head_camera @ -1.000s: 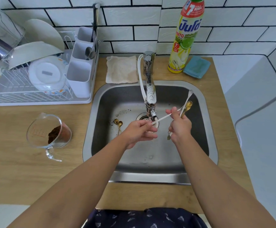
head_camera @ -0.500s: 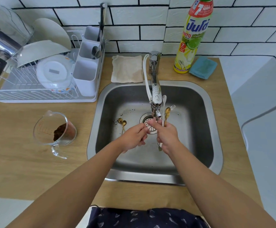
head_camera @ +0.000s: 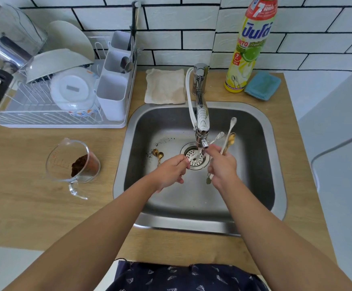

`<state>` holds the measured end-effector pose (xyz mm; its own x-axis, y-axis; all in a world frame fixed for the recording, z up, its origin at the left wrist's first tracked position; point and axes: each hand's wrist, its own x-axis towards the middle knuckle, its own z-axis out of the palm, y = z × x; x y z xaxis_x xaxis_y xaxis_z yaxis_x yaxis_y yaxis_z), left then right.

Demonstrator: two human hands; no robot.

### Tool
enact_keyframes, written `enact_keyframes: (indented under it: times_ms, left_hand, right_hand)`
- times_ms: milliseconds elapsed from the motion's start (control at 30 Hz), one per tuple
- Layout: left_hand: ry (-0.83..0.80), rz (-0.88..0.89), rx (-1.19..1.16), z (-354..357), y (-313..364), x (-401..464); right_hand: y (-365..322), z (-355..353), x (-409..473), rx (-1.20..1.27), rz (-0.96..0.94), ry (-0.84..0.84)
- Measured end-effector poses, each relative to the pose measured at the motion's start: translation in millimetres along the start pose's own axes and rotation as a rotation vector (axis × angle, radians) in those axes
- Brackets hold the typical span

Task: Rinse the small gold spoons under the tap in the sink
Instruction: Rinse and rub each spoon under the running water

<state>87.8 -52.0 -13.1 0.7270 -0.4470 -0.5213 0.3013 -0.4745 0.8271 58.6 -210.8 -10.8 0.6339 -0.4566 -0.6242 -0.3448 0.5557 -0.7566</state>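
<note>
The right hand (head_camera: 223, 164) clamps a bundle of spoons (head_camera: 229, 137) fanned toward one o'clock, clear of the tap (head_camera: 202, 122), while the left hand (head_camera: 170, 173) pinches one spoon (head_camera: 195, 157) beneath the spout for rinsing.

head view looks steeply down, close over the sink (head_camera: 200, 224).

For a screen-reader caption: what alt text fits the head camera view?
Two bare hands work under the tap over a steel sink: the right hand grips several small spoons, the left hand rubs one. Two gold spoons lie in the basin.
</note>
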Motion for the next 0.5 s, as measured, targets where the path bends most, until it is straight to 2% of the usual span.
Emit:
enact_keyframes:
  times_ms: [167,267,367,433,500]
  left_hand:
    - [0.0,-0.019,0.063,1.8,-1.7,0.0]
    - [0.019,-0.007,0.134,0.7,-4.9,-2.6]
    - [0.127,0.034,0.261,0.1,-11.2,-7.0]
    - [0.175,0.034,0.22,1.2,-12.1,-7.2]
    - [0.135,-0.002,0.104,1.9,-10.0,-4.7]
  right_hand:
    - [26.4,-3.1,-15.0,-0.256,-0.018,-0.162]
    - [14.3,-6.7,-7.8,-0.14,-0.012,-0.083]
    - [0.1,-6.4,2.9,0.008,-0.005,0.042]
    - [0.5,-2.5,0.0,-0.003,-0.013,0.013]
    - [1.6,1.4,-3.9,-0.027,-0.003,-0.051]
